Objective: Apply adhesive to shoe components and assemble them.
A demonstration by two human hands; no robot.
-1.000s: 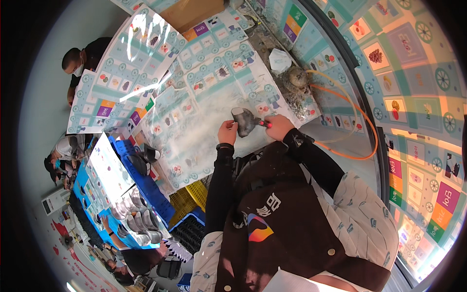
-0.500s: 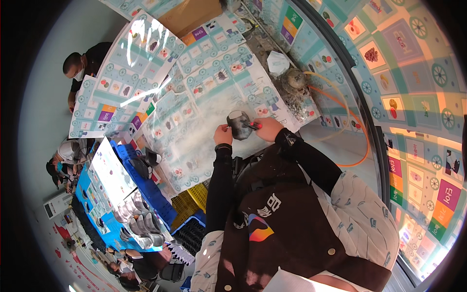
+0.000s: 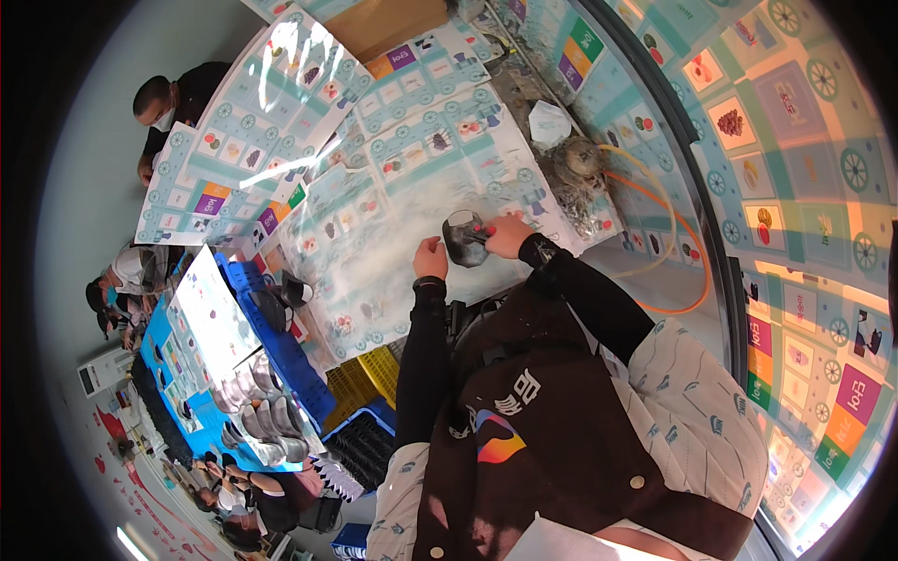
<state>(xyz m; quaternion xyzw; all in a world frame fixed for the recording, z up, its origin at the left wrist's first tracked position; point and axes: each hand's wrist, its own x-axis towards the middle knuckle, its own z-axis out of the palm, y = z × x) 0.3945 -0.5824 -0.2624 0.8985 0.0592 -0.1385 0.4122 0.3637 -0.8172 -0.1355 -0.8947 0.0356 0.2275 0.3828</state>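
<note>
- Dark piece, cup-shaped: between both hands over the near part of the table; whether it rests or is lifted cannot be told.
- Small tool, partly red: now overlaps the piece's right side; a second ago it stuck out rightward.
- Right hand: has moved in toward the left; fingers clenched on the tool. Judged in position to work the piece (contact unconfirmed).
- Left hand: fingers curled at the piece's left edge; grip cannot be told.
- Edges: near table edge close below the hands; yellow crate toward lower left.
- Room: judged widest beyond the hands; orange hose hangs well right.
</note>
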